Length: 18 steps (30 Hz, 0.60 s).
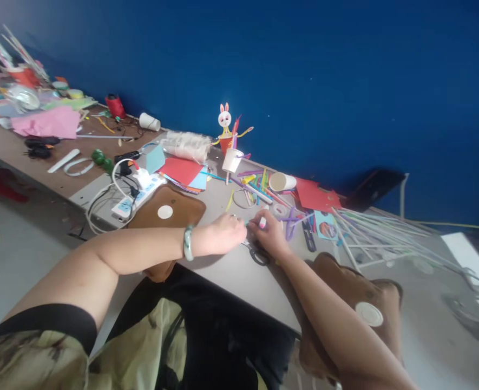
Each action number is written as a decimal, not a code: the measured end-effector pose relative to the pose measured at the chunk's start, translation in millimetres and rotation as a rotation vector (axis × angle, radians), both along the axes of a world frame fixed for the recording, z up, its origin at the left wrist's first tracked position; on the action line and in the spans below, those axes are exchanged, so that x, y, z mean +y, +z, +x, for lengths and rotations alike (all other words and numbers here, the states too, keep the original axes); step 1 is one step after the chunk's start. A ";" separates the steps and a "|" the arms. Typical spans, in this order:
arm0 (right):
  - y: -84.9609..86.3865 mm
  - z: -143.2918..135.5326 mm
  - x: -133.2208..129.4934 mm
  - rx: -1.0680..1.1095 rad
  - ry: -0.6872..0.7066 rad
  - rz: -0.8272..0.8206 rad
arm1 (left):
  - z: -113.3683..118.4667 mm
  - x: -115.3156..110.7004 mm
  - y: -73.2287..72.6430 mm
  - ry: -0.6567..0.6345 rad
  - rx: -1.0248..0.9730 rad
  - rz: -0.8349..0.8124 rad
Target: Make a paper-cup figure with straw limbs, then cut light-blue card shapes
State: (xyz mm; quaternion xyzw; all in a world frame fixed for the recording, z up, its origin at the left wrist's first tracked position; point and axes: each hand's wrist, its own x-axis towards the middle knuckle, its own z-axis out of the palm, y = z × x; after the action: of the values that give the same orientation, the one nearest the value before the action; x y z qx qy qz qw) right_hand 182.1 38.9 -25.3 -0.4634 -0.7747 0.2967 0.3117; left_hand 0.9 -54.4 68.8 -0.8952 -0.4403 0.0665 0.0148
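Note:
Above the table's near edge, my left hand has its fingers pinched together, and a jade-coloured bangle circles that wrist. Close to its right is my right hand, with fingers curled and a small white-and-pink piece showing among them. What the fingertips of both hands pinch is too small and hidden to name. Dark-handled scissors lie on the table just below the hands. Beyond them are a roll of tape, purple bent pipe-cleaner-like strips and a black utility knife.
A bunny figure stands at the back by a white paper cup. A power strip with cables sits left, near red paper. Long pale sticks spread right. Brown cushions overlap the table's near side. Behind rises a blue wall.

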 end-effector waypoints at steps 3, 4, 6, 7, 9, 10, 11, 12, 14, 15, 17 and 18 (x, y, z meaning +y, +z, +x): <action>0.3 0.0 -2.9 0.020 0.030 -0.028 | 15.2 -7.0 0.8 -0.080 -0.022 -0.064; 0.5 -0.2 -3.5 0.020 0.034 -0.034 | 16.8 -5.4 -3.3 -0.081 -0.028 -0.071; 1.2 -0.8 -4.3 0.022 0.045 -0.052 | 16.5 4.4 -16.6 -0.054 -0.043 -0.096; 1.7 -1.0 -4.8 0.024 0.051 -0.058 | 15.0 12.1 -24.6 -0.024 -0.064 -0.105; 2.6 -1.1 -5.5 0.031 0.058 -0.064 | 9.5 30.8 -40.2 0.067 -0.149 -0.132; 3.0 -0.8 -5.7 0.033 0.057 -0.067 | 5.8 40.5 -46.7 0.107 -0.206 -0.125; 3.2 -0.3 -5.7 0.035 0.052 -0.072 | 1.7 49.7 -52.0 0.144 -0.248 -0.118; 3.3 0.4 -5.4 0.037 0.045 -0.079 | -2.2 57.8 -55.8 0.172 -0.275 -0.113; 3.2 2.3 -4.3 0.036 0.034 -0.091 | -8.3 69.6 -59.9 0.195 -0.291 -0.106; 3.1 3.5 -3.7 0.036 0.034 -0.093 | -10.0 73.2 -60.7 0.193 -0.286 -0.110; 3.0 6.7 -2.7 0.034 0.036 -0.092 | -10.2 76.5 -61.1 0.180 -0.269 -0.133; 3.0 8.7 -2.4 0.032 0.038 -0.093 | -8.9 77.0 -61.2 0.181 -0.259 -0.148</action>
State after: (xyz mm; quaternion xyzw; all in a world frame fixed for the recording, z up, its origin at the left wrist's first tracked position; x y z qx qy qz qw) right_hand 190.8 36.5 -22.2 -0.4580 -0.7636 0.3453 0.2965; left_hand -8.0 22.6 7.5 -0.8518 -0.5110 -0.0159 -0.1142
